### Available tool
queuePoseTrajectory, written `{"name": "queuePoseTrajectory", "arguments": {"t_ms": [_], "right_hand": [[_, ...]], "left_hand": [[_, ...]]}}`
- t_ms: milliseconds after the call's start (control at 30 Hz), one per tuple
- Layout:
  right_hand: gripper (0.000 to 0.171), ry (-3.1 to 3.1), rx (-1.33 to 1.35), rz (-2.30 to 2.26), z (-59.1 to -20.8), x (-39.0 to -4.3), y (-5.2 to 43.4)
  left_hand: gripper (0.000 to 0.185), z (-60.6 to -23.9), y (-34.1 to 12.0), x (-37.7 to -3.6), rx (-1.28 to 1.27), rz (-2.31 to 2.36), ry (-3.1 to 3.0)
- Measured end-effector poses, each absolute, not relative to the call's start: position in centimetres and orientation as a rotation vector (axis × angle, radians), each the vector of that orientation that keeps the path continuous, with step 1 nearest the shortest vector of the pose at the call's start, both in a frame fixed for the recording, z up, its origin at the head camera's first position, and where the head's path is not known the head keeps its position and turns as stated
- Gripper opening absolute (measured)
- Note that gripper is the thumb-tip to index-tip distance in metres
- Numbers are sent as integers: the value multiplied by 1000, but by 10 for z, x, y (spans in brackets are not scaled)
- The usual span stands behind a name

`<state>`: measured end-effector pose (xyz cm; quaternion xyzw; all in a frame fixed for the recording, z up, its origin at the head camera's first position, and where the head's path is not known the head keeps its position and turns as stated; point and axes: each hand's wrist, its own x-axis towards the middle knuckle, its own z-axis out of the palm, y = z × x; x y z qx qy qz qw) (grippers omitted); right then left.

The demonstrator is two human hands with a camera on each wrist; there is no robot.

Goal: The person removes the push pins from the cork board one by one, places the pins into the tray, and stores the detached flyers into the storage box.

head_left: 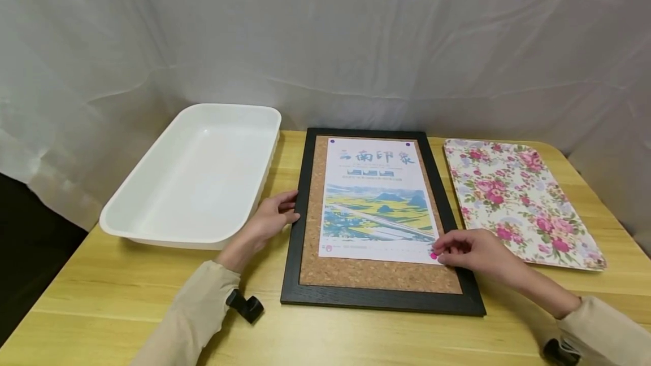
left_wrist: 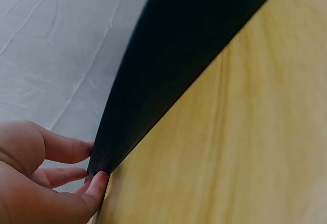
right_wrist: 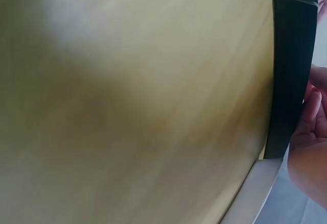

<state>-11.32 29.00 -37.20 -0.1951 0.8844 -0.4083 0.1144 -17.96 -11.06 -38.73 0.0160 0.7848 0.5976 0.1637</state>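
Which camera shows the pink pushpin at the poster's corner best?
The head view: the pink pushpin sits at the poster's lower right corner, pinched by the right hand. Both wrist views show only frame edge, table and fingers.

white tray [head_left: 152, 225] left | floral tray [head_left: 559, 185] right | wooden table [head_left: 102, 298]

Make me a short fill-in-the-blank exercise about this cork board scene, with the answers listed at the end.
1. The left hand rests against the black frame of the ____ board.
2. The right hand pinches a ____ pushpin at the lower right corner of the poster.
3. Left of the board sits an empty ____ plastic tub.
4. Right of the board lies a tray with a ____ pattern.

Answers: cork; pink; white; floral
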Motion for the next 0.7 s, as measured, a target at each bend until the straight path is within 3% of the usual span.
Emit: {"name": "queuePoseTrajectory", "arguments": {"t_ms": [367,700], "right_hand": [[20,2556,-591,-1074,-368,-122,288],[10,2569,-771,-1017,-365,-126,287]], "left_hand": [[61,-386,-110,-179,47,1713,2217],[61,-387,-110,-178,35,1717,2217]]}}
